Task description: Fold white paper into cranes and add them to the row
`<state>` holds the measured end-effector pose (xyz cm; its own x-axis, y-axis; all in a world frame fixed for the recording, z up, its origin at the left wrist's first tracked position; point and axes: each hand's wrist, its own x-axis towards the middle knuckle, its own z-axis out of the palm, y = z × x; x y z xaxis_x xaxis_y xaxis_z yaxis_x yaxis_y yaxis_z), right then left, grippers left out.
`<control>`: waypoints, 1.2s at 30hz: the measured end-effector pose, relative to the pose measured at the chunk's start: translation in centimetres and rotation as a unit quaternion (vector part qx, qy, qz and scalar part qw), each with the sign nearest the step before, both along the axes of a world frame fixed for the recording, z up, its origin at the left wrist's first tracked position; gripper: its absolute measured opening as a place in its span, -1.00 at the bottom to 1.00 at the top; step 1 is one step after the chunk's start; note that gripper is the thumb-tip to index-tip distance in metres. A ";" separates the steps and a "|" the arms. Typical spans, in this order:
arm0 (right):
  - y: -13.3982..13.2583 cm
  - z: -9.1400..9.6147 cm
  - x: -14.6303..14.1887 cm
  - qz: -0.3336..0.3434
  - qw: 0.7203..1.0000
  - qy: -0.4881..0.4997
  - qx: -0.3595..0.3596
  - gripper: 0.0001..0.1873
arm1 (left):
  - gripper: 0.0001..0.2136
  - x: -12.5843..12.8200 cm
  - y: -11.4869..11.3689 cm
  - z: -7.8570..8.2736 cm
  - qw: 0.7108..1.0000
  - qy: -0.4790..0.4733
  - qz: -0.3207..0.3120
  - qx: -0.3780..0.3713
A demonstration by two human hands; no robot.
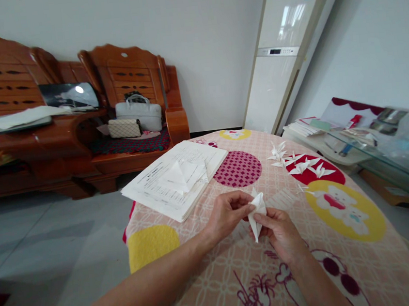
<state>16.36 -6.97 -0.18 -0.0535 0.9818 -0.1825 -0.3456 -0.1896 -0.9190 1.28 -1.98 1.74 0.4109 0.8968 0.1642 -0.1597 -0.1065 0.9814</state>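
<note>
Both my hands hold a small folded white paper piece (257, 210) just above a round table with a pink patterned cloth (217, 278). My left hand (227, 215) pinches its upper part with thumb and fingers. My right hand (280, 232) grips its lower part from beneath, fingers curled. A stack of printed white sheets (173, 183) lies on the table's far left, with a folded paper (181, 175) on top. Several finished white paper cranes (300, 162) sit on the far right of the cloth.
A wooden sofa (76, 113) with a white handbag (140, 113) and a small patterned purse (124, 128) stands at the back left. A tall white appliance (288, 47) stands in the corner. A glass side table (372, 150) with papers and clutter is at the right.
</note>
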 end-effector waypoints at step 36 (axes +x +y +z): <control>0.0 0.1 -0.6 -0.261 0.868 -0.335 0.258 -0.83 | -0.47 0.5 -1.2 -1.3 0.902 0.249 0.117 0.332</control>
